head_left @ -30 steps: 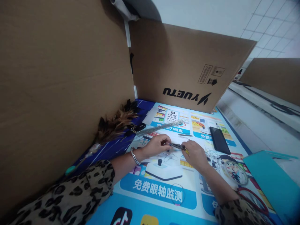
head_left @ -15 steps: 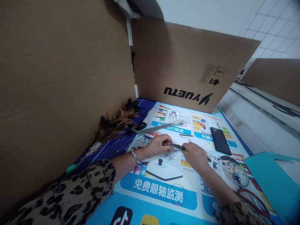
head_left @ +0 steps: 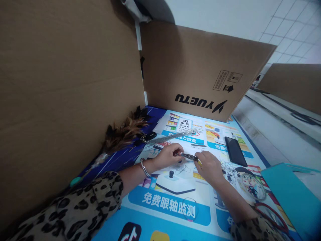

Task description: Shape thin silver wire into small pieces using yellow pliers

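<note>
My right hand (head_left: 210,167) is closed round the yellow handles of a pair of pliers (head_left: 189,156), whose dark jaws point left. At the tip of those jaws, my left hand (head_left: 171,155) pinches something small that I cannot make out. Thin wire (head_left: 184,170) lies in loose loops on the printed sheet just below the pliers. Behind my hands stretches a bundle of straight silvery wires (head_left: 173,136). A few short dark wire pieces (head_left: 199,145) rest beyond the pliers.
A black phone (head_left: 235,151) lies at right, near a round clear container (head_left: 252,186), a red ring-shaped item (head_left: 272,217) and a teal box (head_left: 293,194). Brown feathers (head_left: 125,130) and a black key fob (head_left: 150,136) are at left. Cardboard panels (head_left: 195,67) stand at the left and back.
The view has shifted very slightly. The pliers' jaws look a little turned; both hands keep their places.
</note>
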`<state>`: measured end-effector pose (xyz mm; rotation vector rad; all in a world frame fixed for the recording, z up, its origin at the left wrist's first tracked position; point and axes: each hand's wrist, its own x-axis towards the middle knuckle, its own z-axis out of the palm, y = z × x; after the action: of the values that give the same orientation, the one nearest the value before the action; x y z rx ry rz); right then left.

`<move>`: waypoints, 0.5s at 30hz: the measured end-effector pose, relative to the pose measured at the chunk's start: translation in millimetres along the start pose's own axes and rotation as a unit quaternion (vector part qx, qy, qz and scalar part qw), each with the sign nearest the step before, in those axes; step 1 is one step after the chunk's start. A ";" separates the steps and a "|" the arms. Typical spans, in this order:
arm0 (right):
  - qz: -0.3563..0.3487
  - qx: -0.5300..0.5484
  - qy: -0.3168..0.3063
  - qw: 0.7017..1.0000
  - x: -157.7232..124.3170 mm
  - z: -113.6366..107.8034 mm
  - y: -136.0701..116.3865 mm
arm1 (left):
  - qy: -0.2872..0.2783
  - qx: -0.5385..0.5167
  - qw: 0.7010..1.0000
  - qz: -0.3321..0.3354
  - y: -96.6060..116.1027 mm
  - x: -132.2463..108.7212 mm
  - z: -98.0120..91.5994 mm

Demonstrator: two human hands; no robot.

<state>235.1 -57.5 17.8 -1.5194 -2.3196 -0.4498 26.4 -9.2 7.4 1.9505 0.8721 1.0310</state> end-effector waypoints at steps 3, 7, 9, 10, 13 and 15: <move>-0.009 -0.009 -0.008 1.000 0.3 1.5 -1.0 | -0.005 -0.006 1.000 0.001 -1.5 -0.5 0.4; -0.010 -0.017 -0.012 1.000 -0.4 3.3 0.6 | -0.019 -0.029 0.999 -0.005 -2.2 -0.6 1.0; -0.011 -0.018 -0.012 1.000 -0.9 3.0 1.6 | -0.027 -0.041 0.999 -0.012 -1.3 -0.2 0.9; -0.011 -0.018 -0.012 1.000 -1.1 2.7 2.1 | -0.030 -0.047 0.998 -0.014 -0.6 0.0 0.7; -0.004 -0.019 -0.015 1.000 -1.3 1.5 3.8 | -0.037 -0.067 0.997 -0.013 1.0 0.7 -0.4; 0.002 -0.020 -0.016 1.000 -1.1 1.1 5.0 | -0.040 -0.086 0.995 -0.010 0.5 0.9 -0.6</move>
<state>240.0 -56.0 16.7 -1.5596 -2.3445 -0.4774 26.4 -8.6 8.4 1.8212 0.7334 0.9770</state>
